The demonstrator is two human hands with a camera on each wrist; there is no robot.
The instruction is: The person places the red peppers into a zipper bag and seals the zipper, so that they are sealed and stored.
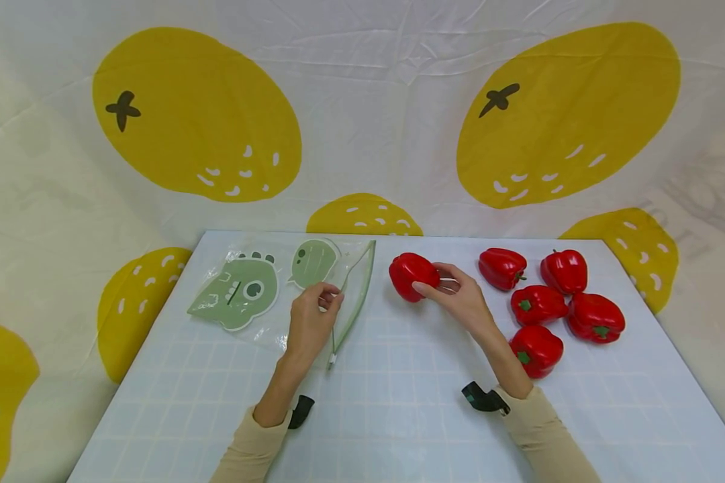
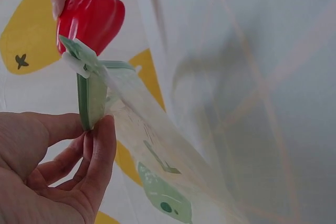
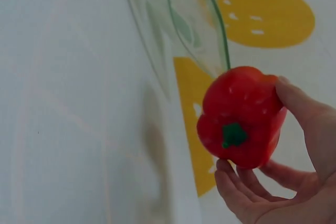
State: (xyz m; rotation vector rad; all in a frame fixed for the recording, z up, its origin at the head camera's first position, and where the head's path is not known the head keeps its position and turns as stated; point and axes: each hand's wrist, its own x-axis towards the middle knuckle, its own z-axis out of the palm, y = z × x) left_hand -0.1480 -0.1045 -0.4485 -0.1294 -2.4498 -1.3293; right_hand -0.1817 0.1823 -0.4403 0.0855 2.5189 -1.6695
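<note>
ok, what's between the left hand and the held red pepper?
Head view: from left hand to red pepper, the bag's green rim, then a bare stretch of tabletop.

The person's bare left hand [image 1: 314, 318] pinches between thumb and fingertips; the right hand [image 1: 459, 295] curls in a grip. Both beige-sleeved arms [image 1: 544, 429] reach toward the far edge of the pale-blue, grid-lined table [image 1: 399, 416].

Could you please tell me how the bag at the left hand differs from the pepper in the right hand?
The bag is partly see-through with green prints, while the pepper is solid red with a green stem. The bag is thin and spread wide; the pepper is plump and smaller. The left hand pinches the bag's edge; the right hand holds the pepper between thumb and fingers. Both have some green.
</note>
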